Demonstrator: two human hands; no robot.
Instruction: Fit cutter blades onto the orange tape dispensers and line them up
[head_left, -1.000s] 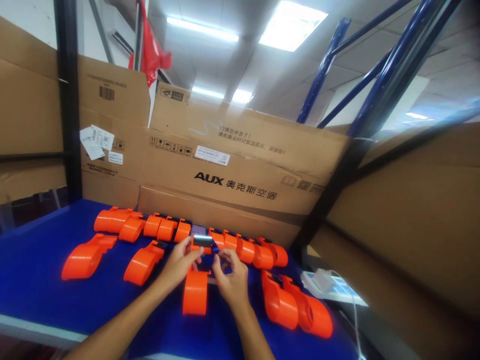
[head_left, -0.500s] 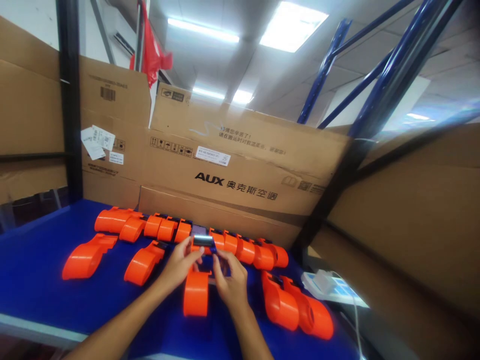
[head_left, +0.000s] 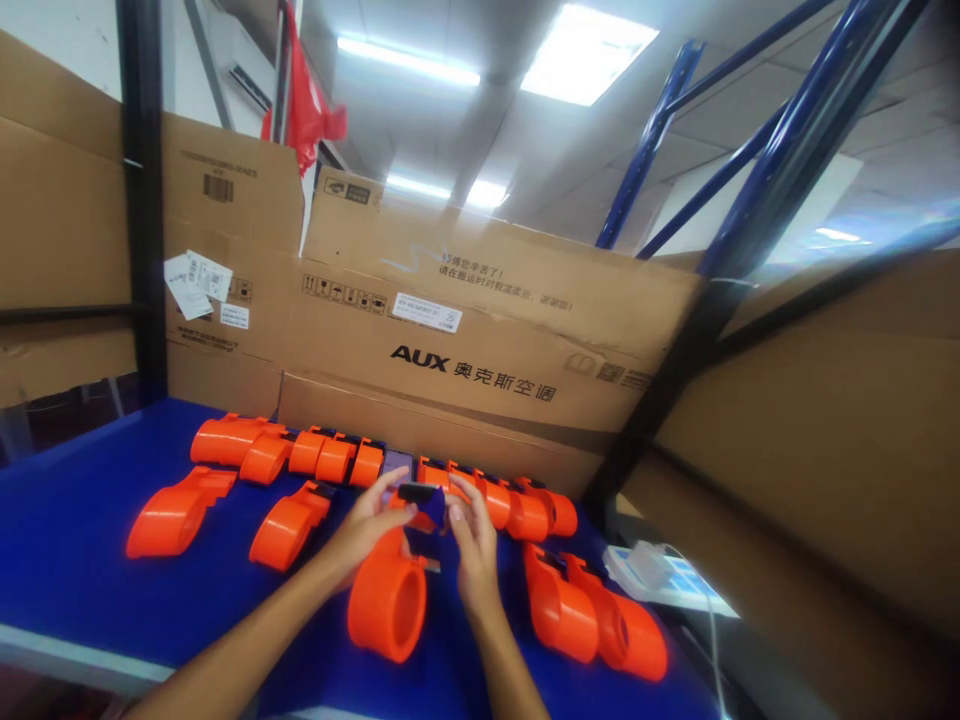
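Note:
Centrally, just above the blue tabletop, an orange tape dispenser point(head_left: 364, 605) is held at its head end. My left hand point(head_left: 369, 522) is closed round the head, thumb in front and fingers behind. The fingers of my right hand point(head_left: 472, 535) pinch the dark blue piece point(head_left: 437, 507) at the head's right side. A dark strip point(head_left: 417, 492) runs across the top of the head. The ring hangs toward me, its round opening turned to the right. Part of the head is hidden by my fingers.
Several orange dispensers point(head_left: 217, 441) line the back of the blue table point(head_left: 90, 520). Others lie at left point(head_left: 289, 528) and right point(head_left: 566, 610). A flat grey-purple object point(head_left: 397, 462) sits in the back row. Behind stands a cardboard sheet point(head_left: 480, 340); a white device with a cable point(head_left: 649, 570) is at right.
The held dispenser has turned, so its ring opening shows and the silver toothed edge no longer faces me. My right hand has shifted slightly right and up.

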